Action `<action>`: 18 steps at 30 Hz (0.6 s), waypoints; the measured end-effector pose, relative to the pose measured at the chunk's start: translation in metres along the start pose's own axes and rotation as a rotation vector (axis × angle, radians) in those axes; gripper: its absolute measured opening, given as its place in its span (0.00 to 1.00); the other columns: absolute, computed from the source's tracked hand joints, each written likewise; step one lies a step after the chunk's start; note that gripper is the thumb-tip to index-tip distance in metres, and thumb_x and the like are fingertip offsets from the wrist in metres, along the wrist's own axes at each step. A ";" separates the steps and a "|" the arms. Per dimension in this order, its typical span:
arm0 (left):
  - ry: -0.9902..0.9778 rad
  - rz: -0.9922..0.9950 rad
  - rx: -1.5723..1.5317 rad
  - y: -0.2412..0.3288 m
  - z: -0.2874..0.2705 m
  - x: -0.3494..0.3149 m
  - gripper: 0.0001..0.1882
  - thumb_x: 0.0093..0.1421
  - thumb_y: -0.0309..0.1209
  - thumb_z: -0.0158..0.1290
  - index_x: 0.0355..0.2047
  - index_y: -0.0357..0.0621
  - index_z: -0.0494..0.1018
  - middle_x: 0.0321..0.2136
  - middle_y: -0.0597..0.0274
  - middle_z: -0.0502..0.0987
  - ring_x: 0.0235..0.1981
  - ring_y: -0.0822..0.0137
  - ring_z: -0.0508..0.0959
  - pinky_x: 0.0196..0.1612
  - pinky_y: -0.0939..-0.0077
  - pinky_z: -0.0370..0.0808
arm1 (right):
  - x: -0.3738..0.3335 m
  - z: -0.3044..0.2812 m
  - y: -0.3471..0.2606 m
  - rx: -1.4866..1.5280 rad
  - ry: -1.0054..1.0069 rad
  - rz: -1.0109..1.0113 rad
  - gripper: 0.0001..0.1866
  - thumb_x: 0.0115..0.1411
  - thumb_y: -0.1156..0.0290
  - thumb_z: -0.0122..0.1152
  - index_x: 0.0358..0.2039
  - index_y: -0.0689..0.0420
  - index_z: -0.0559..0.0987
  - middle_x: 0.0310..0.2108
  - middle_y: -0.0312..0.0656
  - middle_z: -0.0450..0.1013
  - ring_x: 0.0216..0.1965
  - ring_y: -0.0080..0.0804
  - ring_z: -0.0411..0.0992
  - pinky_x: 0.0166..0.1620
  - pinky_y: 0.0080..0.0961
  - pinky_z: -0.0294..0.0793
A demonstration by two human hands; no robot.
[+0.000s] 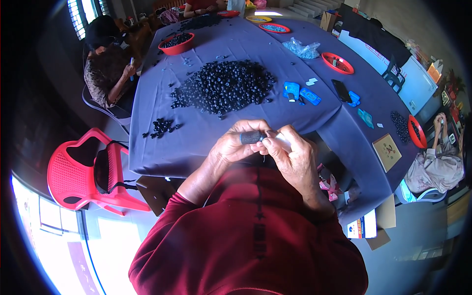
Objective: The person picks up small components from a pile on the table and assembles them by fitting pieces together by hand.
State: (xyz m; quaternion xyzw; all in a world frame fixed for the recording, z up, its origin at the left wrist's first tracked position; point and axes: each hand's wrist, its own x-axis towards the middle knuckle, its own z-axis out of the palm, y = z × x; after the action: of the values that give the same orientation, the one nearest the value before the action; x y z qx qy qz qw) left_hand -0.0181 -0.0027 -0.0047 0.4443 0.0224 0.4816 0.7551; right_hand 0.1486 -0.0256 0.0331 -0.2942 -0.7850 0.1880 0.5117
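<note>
Both hands meet close to my body, just past the table's near edge. My left hand [241, 141] is closed in a pinch, and one finger wears a dark sleeve [250, 137]. What sits between its fingertips is too small to name. My right hand [299, 156] grips a pale, whitish piece [282, 141] whose kind I cannot make out, its end toward the left fingertips. Beyond my hands lies a large pile of small black round caps [223, 88] on the cloth-covered table [147, 118]. A smaller heap of black pieces [161, 128] is to the left.
Red basins [176, 47] and trays [338, 69], a clear bag of light-blue pieces [301, 49], blue packets [291, 90] and a phone [340, 90] are on the table. A red plastic chair [91, 172] stands at left. Other people sit around the table.
</note>
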 end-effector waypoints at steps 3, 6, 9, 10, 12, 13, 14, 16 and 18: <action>0.021 -0.005 0.087 0.000 -0.003 -0.001 0.13 0.53 0.29 0.53 0.34 0.30 0.68 0.25 0.60 0.69 0.25 0.73 0.67 0.31 0.80 0.68 | 0.000 -0.004 -0.001 -0.047 -0.085 0.074 0.08 0.56 0.70 0.56 0.27 0.63 0.72 0.19 0.42 0.74 0.23 0.26 0.75 0.25 0.20 0.71; 0.026 -0.017 0.037 0.001 -0.001 0.000 0.13 0.51 0.28 0.55 0.32 0.29 0.67 0.26 0.58 0.69 0.25 0.73 0.70 0.31 0.82 0.70 | -0.001 -0.003 0.005 -0.024 -0.085 0.047 0.07 0.56 0.71 0.56 0.27 0.62 0.72 0.19 0.42 0.74 0.23 0.25 0.75 0.25 0.20 0.70; 0.036 -0.023 -0.005 0.001 -0.001 -0.001 0.12 0.49 0.26 0.56 0.30 0.29 0.67 0.28 0.57 0.70 0.26 0.74 0.73 0.31 0.85 0.72 | -0.001 -0.004 0.004 -0.040 -0.092 0.046 0.06 0.55 0.72 0.56 0.28 0.62 0.73 0.18 0.41 0.73 0.21 0.25 0.74 0.24 0.20 0.70; 0.025 -0.023 -0.011 0.001 -0.001 -0.002 0.12 0.49 0.25 0.56 0.30 0.29 0.68 0.28 0.58 0.70 0.26 0.74 0.73 0.31 0.85 0.72 | -0.001 -0.004 0.003 -0.042 -0.099 0.053 0.06 0.55 0.72 0.56 0.29 0.62 0.73 0.18 0.42 0.73 0.21 0.25 0.73 0.24 0.20 0.69; 0.045 0.000 0.072 0.003 0.002 -0.001 0.11 0.49 0.25 0.56 0.30 0.30 0.68 0.28 0.58 0.70 0.26 0.74 0.73 0.31 0.85 0.72 | 0.000 -0.005 0.000 -0.037 -0.110 0.056 0.06 0.55 0.72 0.56 0.29 0.62 0.73 0.19 0.42 0.73 0.21 0.25 0.73 0.24 0.20 0.69; 0.063 0.021 0.152 0.005 0.003 -0.001 0.11 0.49 0.24 0.55 0.30 0.30 0.69 0.29 0.58 0.71 0.26 0.75 0.73 0.31 0.85 0.72 | 0.000 -0.007 -0.004 0.015 -0.084 0.101 0.07 0.55 0.71 0.56 0.29 0.62 0.73 0.20 0.42 0.73 0.22 0.25 0.72 0.25 0.21 0.69; 0.114 -0.010 0.235 0.012 -0.001 -0.003 0.09 0.51 0.24 0.55 0.31 0.31 0.70 0.29 0.60 0.72 0.26 0.76 0.73 0.32 0.84 0.71 | 0.002 -0.009 -0.009 0.070 -0.061 0.143 0.08 0.56 0.70 0.55 0.30 0.62 0.73 0.20 0.43 0.72 0.22 0.25 0.71 0.25 0.21 0.68; 0.284 -0.008 0.846 0.027 -0.013 -0.006 0.07 0.53 0.23 0.52 0.32 0.32 0.71 0.27 0.63 0.72 0.26 0.74 0.73 0.31 0.81 0.71 | 0.004 -0.011 -0.012 0.045 -0.024 0.112 0.12 0.59 0.65 0.51 0.30 0.63 0.73 0.21 0.41 0.71 0.22 0.24 0.68 0.25 0.21 0.66; 0.454 0.146 1.471 0.028 -0.060 -0.022 0.07 0.51 0.22 0.51 0.31 0.34 0.71 0.26 0.58 0.74 0.28 0.63 0.75 0.33 0.75 0.70 | 0.000 -0.010 -0.004 0.082 -0.043 0.160 0.15 0.62 0.63 0.46 0.31 0.64 0.73 0.22 0.39 0.71 0.19 0.19 0.64 0.24 0.18 0.63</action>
State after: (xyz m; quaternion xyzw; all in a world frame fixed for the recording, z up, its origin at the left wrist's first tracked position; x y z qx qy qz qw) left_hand -0.0774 0.0237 -0.0309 0.7224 0.4615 0.4707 0.2088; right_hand 0.1567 -0.0287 0.0400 -0.3309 -0.7614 0.2665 0.4897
